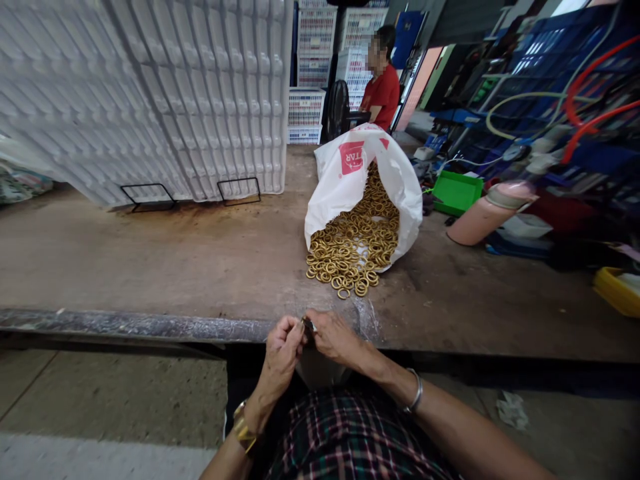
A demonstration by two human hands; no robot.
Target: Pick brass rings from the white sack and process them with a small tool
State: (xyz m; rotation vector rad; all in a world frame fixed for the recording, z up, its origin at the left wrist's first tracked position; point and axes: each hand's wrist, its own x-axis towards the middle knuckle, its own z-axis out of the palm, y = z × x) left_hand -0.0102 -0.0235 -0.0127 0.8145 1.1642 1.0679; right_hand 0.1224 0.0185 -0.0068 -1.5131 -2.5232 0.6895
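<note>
Pinching a small, dark metallic piece [309,325], mostly hidden, I have my left grip [284,345] at the front edge of the brown wooden surface [200,267]; my right grip [331,337] clasps it too. Farther right and back, gold-coloured metal rings [337,255] spill from a white plastic bag [333,193], left of a pink cylindrical bottle [480,219].

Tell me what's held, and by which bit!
Left hand and right hand hold a small dark thing between them; I can't tell what, or by which part.
</note>
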